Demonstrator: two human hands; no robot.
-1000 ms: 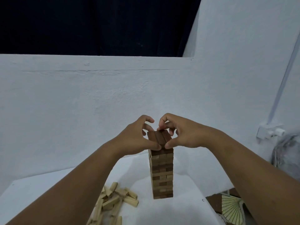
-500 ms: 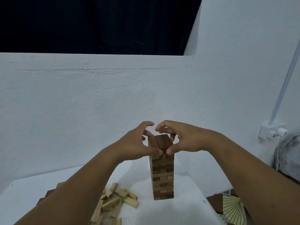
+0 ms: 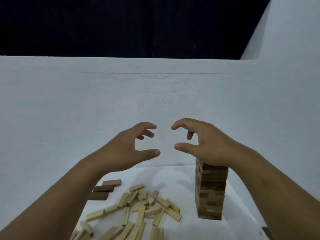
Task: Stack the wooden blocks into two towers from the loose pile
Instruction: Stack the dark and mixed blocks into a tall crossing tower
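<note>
Hands were both raised above the table [image 3: 173,227], empty. Left hand [image 3: 128,149] had fingers curled loosely with thumb apart from them, gripping nothing. Right hand [image 3: 206,144] mirrored it, thumb and fingers spread, nothing between them; its wrist overlapped the top of the tower [image 3: 210,193] in the view, so whether it touched the tower could not be told.

One tower stood upright on the right of the white surface, many layers high, mixed light and dark blocks, edges looking fairly even. Its top layer was hidden behind the right wrist.

Loose pile [image 3: 138,210] of light blocks lay scattered left of the tower, near it but apart from its base, running out of the lower edge of view. Three dark blocks [image 3: 103,189] lay flat at the pile's far left edge, stepped one beside the other, partly covered by the left forearm.

Progress, judged: first tower appeared built or close to it. No second tower was visible. Roughly half remained, since a large share of blocks were still unstacked. Likely next step: starting a base for tower two from the pile.
</note>
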